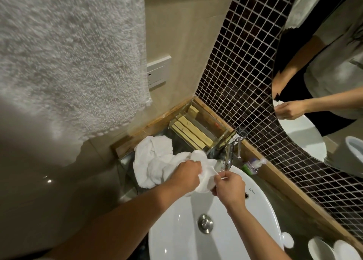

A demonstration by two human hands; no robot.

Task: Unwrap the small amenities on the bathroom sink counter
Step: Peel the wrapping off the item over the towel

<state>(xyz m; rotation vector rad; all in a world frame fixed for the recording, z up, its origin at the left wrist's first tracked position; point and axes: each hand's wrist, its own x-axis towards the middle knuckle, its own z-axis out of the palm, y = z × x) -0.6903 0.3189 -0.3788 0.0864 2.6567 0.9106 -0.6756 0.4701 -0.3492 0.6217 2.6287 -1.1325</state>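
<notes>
Both my hands meet over the back left rim of the white sink (261, 204). My left hand (185, 176) is closed around a small white wrapped amenity (206, 181). My right hand (229, 187) pinches the edge of its thin white wrapper between thumb and forefinger. What is inside the wrapper is hidden. A clear tray (196, 130) at the back corner of the counter holds several yellow boxed amenities (191, 131).
A crumpled white hand towel (153, 161) lies on the counter left of my hands. The chrome faucet (229, 153) stands just behind them. A small plastic-wrapped item (253, 164) lies by the tiled wall. White cups (330, 249) stand at the lower right. A large towel (68, 59) hangs upper left.
</notes>
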